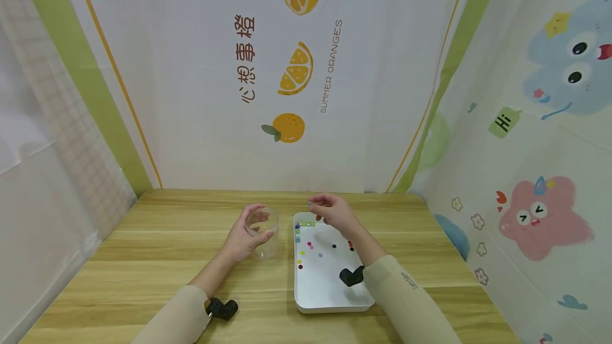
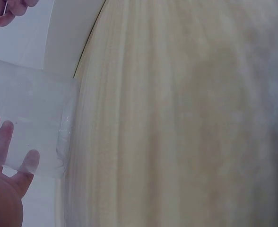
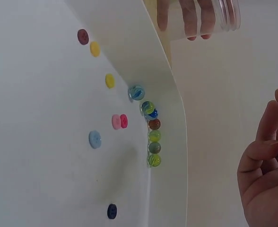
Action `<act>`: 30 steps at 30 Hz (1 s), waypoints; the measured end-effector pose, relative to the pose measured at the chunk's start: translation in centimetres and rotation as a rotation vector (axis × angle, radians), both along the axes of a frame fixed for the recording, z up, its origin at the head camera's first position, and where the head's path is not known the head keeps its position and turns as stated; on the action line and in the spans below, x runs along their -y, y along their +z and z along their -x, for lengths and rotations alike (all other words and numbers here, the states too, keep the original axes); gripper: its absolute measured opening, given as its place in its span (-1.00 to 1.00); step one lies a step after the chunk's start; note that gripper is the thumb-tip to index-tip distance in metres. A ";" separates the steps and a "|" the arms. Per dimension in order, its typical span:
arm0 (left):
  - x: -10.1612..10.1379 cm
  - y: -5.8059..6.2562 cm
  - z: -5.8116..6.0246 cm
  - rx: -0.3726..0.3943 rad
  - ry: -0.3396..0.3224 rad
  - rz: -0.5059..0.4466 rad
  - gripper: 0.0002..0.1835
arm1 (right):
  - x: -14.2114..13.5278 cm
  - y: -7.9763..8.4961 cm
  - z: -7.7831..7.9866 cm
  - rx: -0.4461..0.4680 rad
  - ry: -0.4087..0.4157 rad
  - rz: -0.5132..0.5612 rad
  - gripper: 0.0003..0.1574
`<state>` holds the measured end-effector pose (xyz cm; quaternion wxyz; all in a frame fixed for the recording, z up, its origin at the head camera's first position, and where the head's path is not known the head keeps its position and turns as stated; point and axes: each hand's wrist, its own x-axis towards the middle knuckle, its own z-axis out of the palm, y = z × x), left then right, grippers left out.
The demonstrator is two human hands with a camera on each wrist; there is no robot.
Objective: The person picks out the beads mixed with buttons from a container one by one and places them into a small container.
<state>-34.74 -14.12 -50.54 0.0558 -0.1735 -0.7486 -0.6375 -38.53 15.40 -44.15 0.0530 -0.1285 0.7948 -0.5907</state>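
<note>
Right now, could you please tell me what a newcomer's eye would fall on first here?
Probably the oranges printed on the cloth behind the table. Then perhaps the clear jar in the left hand, left of the white tray, whose far-left corner holds bright marbles, with buttons scattered over its floor.

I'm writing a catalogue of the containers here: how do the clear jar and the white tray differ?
Material: the clear jar is see-through, while the white tray is opaque.
Shape: the jar is round and narrow; the tray is a wide rectangle with rounded corners and low walls.
Support: the left hand grips the jar, whereas the tray rests on the wooden table.
Both are open at the top.
</note>
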 end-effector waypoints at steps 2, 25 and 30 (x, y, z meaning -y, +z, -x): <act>0.0 0.0 0.0 0.005 0.000 -0.004 -0.18 | 0.3 0.3 -0.1 -0.001 0.011 0.004 -0.60; -0.1 0.0 0.2 -0.017 -0.003 -0.009 -0.20 | 3.7 2.0 -0.1 -0.028 0.086 0.012 -0.62; -0.1 0.0 0.1 -0.016 -0.009 -0.009 -0.20 | 4.6 2.0 -0.3 -0.037 0.110 0.019 -0.65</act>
